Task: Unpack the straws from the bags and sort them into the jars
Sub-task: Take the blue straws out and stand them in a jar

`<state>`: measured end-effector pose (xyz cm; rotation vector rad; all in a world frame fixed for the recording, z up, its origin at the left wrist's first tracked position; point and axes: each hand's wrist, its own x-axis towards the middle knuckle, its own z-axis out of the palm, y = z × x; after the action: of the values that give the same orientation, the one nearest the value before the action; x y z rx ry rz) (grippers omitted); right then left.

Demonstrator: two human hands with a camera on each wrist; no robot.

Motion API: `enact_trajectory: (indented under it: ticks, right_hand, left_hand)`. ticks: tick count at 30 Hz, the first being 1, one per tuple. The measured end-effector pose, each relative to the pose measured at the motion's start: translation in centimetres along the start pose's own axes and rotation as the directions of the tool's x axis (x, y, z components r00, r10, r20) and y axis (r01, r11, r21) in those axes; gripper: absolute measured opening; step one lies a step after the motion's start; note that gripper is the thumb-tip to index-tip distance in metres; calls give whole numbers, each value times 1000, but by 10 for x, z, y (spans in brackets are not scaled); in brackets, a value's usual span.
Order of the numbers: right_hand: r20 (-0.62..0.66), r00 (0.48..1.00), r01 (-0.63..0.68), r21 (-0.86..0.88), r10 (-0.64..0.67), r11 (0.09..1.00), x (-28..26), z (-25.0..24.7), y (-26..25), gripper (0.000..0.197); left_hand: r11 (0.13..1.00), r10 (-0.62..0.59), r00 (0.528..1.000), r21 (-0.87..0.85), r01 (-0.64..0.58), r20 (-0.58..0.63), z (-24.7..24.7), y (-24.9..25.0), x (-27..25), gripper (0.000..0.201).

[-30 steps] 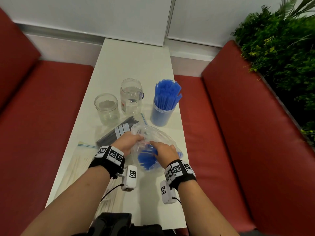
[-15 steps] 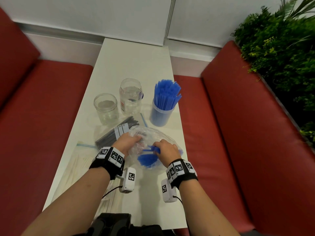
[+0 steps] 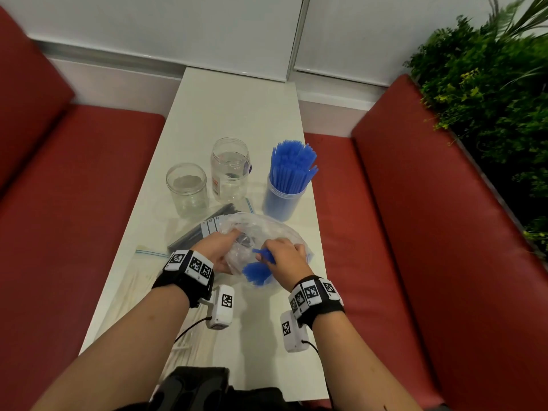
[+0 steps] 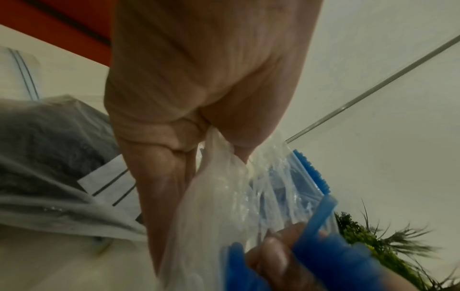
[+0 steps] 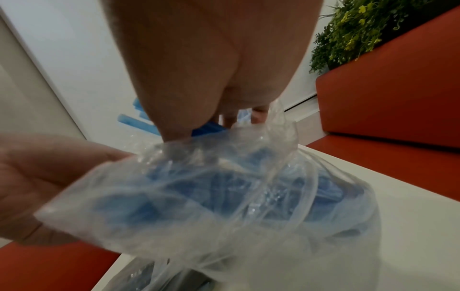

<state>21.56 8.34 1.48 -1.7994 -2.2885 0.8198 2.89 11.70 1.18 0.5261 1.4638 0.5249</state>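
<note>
A clear plastic bag (image 3: 264,232) lies crumpled on the white table (image 3: 225,114) just in front of me. My left hand (image 3: 218,250) grips the bag's left rim (image 4: 216,177). My right hand (image 3: 284,256) holds a bunch of blue straws (image 3: 258,271) at the bag's mouth, their near ends sticking out toward me. The right wrist view shows the bag (image 5: 224,196) with blue straws blurred inside. A jar packed with blue straws (image 3: 289,170) stands behind at the right. Two clear jars, a short one (image 3: 186,188) and a taller one (image 3: 229,169), hold nothing.
A zip bag of black straws (image 3: 195,232) lies under my left hand. Another zip bag with pale straws (image 3: 139,280) lies at the table's left edge. Red bench seats (image 3: 74,203) flank the table, and a green plant (image 3: 489,99) stands at the right.
My right hand has drawn the blue straws toward me, out of the bag's mouth. The left hand has kept its hold on the bag.
</note>
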Motion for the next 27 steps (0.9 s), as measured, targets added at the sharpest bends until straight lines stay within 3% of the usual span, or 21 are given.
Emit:
enact_trajectory:
  ticks: [2,7,11,14,18,23,27]
  right_hand:
    - [83,997,10,12,-11,1000,0,-4,-3,5]
    - [299,954,-57,84,30,995,1,-22,-7,39]
    - [361,933,-7,-14,12,1000,5,-22,-11,43]
    - [331,944,25,-42,-9,999,6,-19,-12,36]
    - [195,981,13,2,-14,1000,7,-22,-11,8]
    - [41,999,-9,127,4,992,3,-28,-26,13]
    - [-92,994,70,216,-51,974,3,-44,-50,14]
  left_hand:
    - [999,9,1000,-36,-9,-7,-2,1,0,39]
    - [995,26,1000,-98,-28,-15,-6,3,2,45]
    - [993,26,999,-117,-24,21,-6,4,1,46]
    - [991,19,1000,-135,-17,17,-8,3,1,41]
    - [993,4,1000,-118,-3,3,-15,2,2,39]
    - [994,2,1000,-111,-5,-25,-16,5,-1,33]
    - [997,52,999,-51,-52,2,-13,8,-4,27]
